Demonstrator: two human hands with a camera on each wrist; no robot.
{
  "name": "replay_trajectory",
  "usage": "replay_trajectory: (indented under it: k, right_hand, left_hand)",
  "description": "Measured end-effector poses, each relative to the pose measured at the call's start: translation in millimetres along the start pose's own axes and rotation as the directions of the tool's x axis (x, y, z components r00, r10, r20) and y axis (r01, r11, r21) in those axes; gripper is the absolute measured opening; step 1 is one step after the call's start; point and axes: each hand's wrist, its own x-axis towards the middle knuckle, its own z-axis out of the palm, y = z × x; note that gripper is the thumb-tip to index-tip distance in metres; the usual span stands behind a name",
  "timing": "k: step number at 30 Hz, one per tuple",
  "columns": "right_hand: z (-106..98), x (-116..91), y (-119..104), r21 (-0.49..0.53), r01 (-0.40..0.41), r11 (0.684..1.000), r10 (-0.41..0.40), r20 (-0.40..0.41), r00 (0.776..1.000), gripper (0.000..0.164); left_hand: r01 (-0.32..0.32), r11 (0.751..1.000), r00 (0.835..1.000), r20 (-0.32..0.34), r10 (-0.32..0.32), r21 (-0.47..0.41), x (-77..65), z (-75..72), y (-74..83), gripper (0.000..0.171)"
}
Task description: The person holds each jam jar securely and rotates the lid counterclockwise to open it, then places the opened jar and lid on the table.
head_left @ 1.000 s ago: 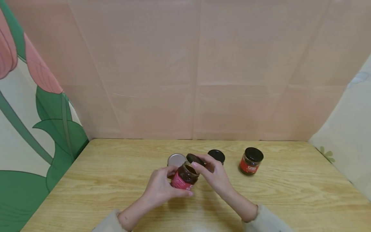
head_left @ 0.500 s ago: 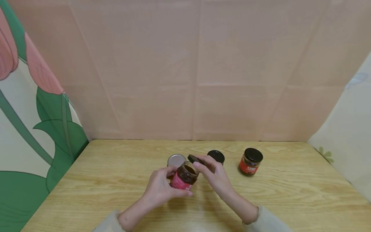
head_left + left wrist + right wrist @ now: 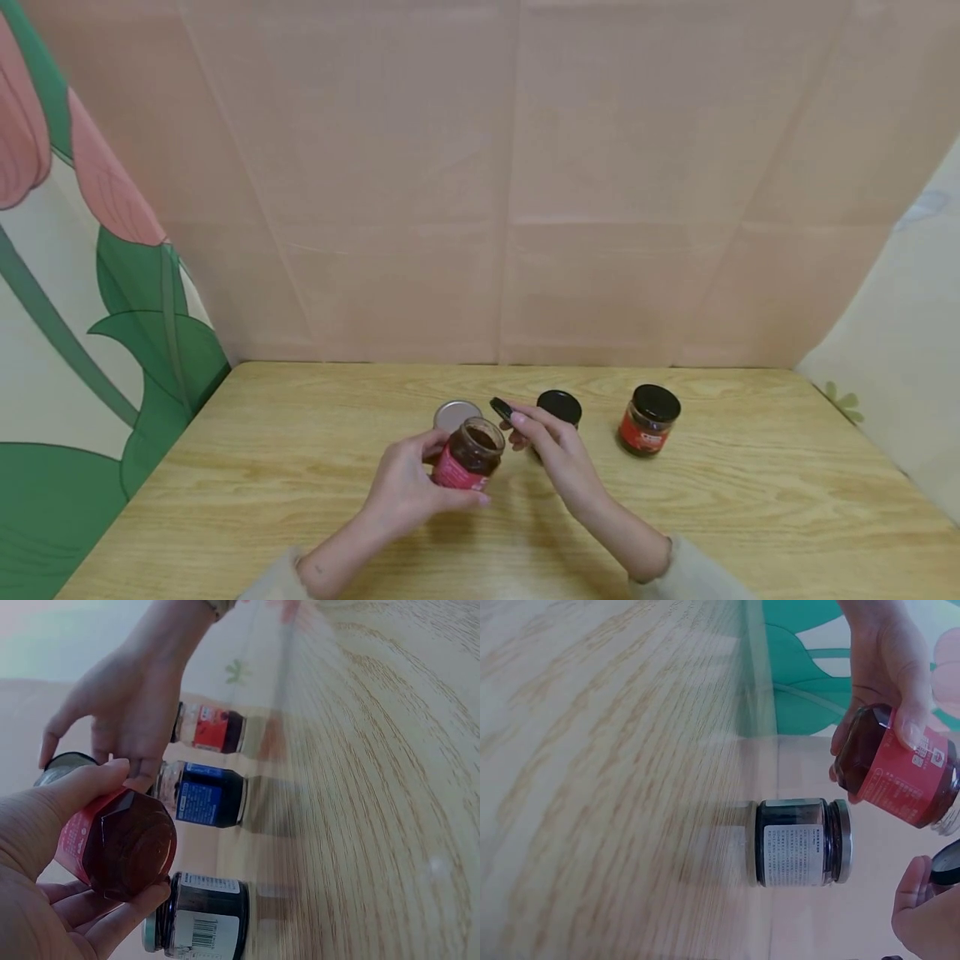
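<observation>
My left hand (image 3: 405, 482) grips a small glass jar (image 3: 459, 471) with a pink-red label, held above the table with its uncovered mouth tilted up to the right. Dark contents show through the glass. Between thumb and fingers, my right hand (image 3: 561, 454) pinches a black lid (image 3: 501, 409), turned on edge just right of the jar's mouth and apart from it. In the right wrist view, the lid (image 3: 946, 864) shows its pale inner side near the jar's rim. My left thumb (image 3: 90, 784) lies along the jar in the left wrist view.
Behind the held jar stands a silver-lidded jar (image 3: 456, 410) with a white label. A black-lidded jar (image 3: 559, 404), blue-labelled (image 3: 201, 804) in the left wrist view, is partly hidden by my right hand. Farther right stands a red-labelled jar (image 3: 648, 421) on the wooden table (image 3: 315, 433).
The black lid has tipped from slanting over the jar's mouth to nearly on edge, moving clear of the rim. The jar in my left hand has shifted slightly left.
</observation>
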Motion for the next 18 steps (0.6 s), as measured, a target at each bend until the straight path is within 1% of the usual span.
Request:
replay_trajectory:
  k: [3,7,12,14,18]
  right_hand:
    - [0.5,0.4,-0.6,0.045,-0.012,0.999,0.011,0.018,1.000,0.037]
    - [1.1,1.5,0.0,0.159,-0.056,0.986,0.049,0.045,0.998,0.040]
    - [0.4,2.9,0.3,0.333,-0.096,0.938,0.068,0.095,0.993,0.045]
    - [-1.2,2.7,0.3,0.378,-0.093,0.921,0.051,0.121,0.991,0.047]
    - [-4.5,2.3,1.3,0.432,-0.097,0.897,0.024,0.172,0.985,0.045]
  left_hand:
    - [0.007,1.000,1.000,-0.007,-0.007,-0.011,-0.9,-1.3,-0.7,0.073]
    - [0.020,1.000,1.000,-0.017,-0.021,-0.013,-0.9,-1.4,-1.3,0.073]
    - [0.039,0.999,0.999,-0.022,-0.039,-0.018,-0.6,-1.8,-2.2,0.074]
    - [0.041,0.999,0.999,-0.023,-0.041,-0.020,-0.3,-1.8,-2.5,0.074]
    - [0.039,0.999,0.999,-0.025,-0.039,-0.021,-0.2,-1.8,-2.7,0.074]
